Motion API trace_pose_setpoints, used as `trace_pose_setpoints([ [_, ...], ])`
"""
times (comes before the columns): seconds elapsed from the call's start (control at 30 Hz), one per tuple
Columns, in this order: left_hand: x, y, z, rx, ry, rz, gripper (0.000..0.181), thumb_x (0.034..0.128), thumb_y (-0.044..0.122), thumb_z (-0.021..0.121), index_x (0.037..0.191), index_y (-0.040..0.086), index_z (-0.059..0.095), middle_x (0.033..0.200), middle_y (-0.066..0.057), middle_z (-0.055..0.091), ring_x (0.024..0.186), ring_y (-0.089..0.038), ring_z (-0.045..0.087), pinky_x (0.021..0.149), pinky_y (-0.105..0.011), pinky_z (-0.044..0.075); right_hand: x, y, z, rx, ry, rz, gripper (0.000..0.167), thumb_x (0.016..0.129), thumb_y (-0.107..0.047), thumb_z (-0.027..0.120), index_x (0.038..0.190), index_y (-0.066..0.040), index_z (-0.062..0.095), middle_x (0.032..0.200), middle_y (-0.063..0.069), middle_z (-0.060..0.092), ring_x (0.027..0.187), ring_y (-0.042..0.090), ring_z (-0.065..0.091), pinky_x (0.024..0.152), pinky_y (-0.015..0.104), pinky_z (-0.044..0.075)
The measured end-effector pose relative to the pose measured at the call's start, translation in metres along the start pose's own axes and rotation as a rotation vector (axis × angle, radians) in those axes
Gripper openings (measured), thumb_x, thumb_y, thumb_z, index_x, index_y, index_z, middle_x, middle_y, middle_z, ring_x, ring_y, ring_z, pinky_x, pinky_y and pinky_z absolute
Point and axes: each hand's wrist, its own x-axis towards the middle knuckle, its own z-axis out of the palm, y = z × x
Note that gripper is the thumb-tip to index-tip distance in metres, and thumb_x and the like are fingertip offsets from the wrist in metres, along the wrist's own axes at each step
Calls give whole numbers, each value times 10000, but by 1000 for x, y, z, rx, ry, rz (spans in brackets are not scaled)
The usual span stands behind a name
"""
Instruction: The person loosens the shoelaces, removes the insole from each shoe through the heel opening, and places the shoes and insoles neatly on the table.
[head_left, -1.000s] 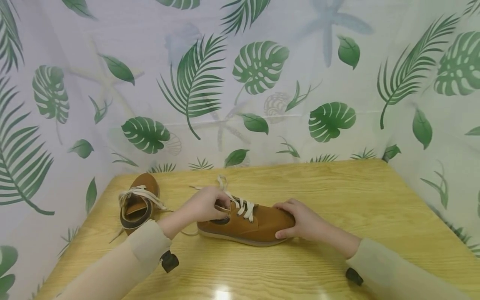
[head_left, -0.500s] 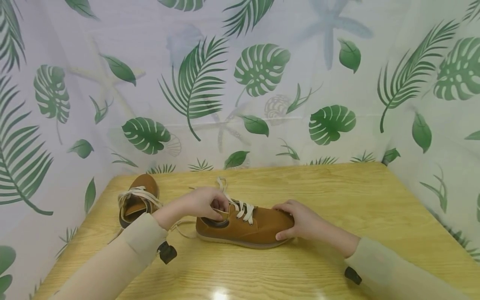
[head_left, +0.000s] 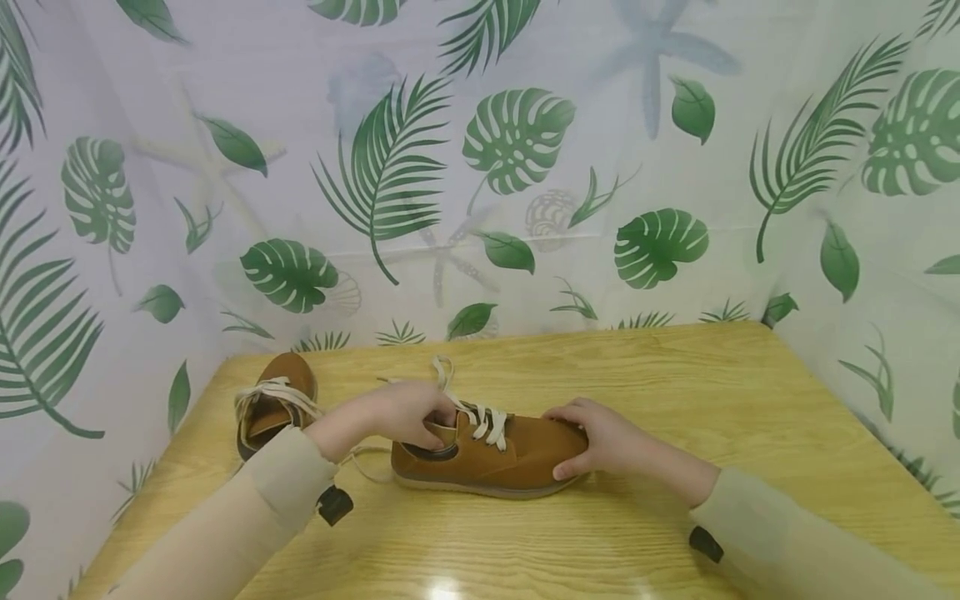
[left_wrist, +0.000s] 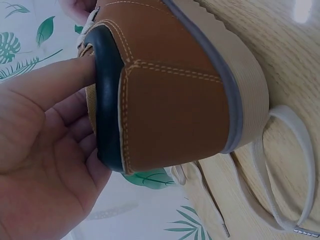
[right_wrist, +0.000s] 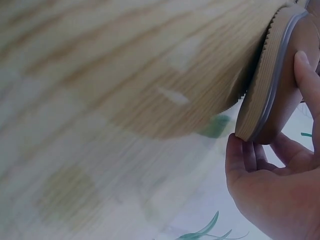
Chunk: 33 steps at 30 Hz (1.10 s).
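A brown lace-up shoe [head_left: 487, 458] with cream laces lies sole down on the table, its toe to the right. My left hand [head_left: 408, 414] is at its ankle opening, with curled fingers and thumb reaching in at the tongue. The left wrist view shows the left thumb [left_wrist: 70, 77] going in past the dark padded collar [left_wrist: 109, 100]; the fingertips are hidden inside. My right hand [head_left: 607, 442] grips the toe from the front, thumb on the near side. In the right wrist view, its fingers [right_wrist: 250, 155] wrap the toe end by the ribbed sole [right_wrist: 257, 97].
A matching brown shoe [head_left: 281, 392] stands at the table's left end, laces over its opening, partly behind the left sleeve [head_left: 288, 471]. A loose lace [head_left: 367, 468] loops on the wooden table [head_left: 675, 375] behind the heel. A leaf-patterned cloth [head_left: 517, 275] rises behind the table.
My left hand has lowered slightly into the shoe's opening, and its fingers sit deeper by the tongue. The right hand keeps its grip on the toe; the shoe has barely shifted.
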Motion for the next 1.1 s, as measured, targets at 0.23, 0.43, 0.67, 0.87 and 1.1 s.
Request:
trace_pose_setpoints([
  [0.23, -2, 0, -1, -36, 3, -15, 223, 938, 77, 795, 833, 124, 603, 752, 76, 439, 682, -62, 366, 644, -208, 310, 7, 1, -5, -1, -15, -19, 750, 808, -317, 953, 1417, -20, 632, 1239, 116, 648, 1100, 237, 620, 976, 461, 542],
  [0.43, -5, 4, -1, -2, -3, -50, 222, 947, 115, 799, 846, 146, 603, 765, 77, 446, 692, -68, 367, 653, -225, 309, 12, 8, -5, -21, -14, -55, 740, 803, -326, 955, 1403, -25, 644, 1239, 98, 654, 1105, 216, 614, 978, 425, 539],
  [0.67, -5, 6, 2, 34, 2, -21, 184, 959, 137, 783, 829, 156, 655, 755, 91, 504, 670, -49, 379, 643, -224, 325, 11, 6, -9, -30, -30, -77, 716, 788, -315, 964, 1375, -40, 659, 1226, 80, 655, 1104, 211, 617, 979, 422, 544],
  [0.87, -6, 4, 2, -4, -13, -36, 219, 964, 121, 778, 801, 168, 640, 746, 101, 505, 653, -36, 385, 636, -219, 330, 14, 5, -12, -80, -50, -86, 713, 756, -327, 981, 1343, -58, 678, 1165, 31, 654, 1058, 168, 607, 957, 415, 546],
  [1.1, -4, -3, -4, -37, 0, 37, 197, 967, 91, 763, 813, 150, 654, 753, 97, 511, 658, -20, 387, 658, -203, 348, 15, 4, -14, -79, -27, -85, 692, 732, -323, 993, 1308, -79, 698, 1112, -3, 644, 1014, 131, 588, 920, 384, 542],
])
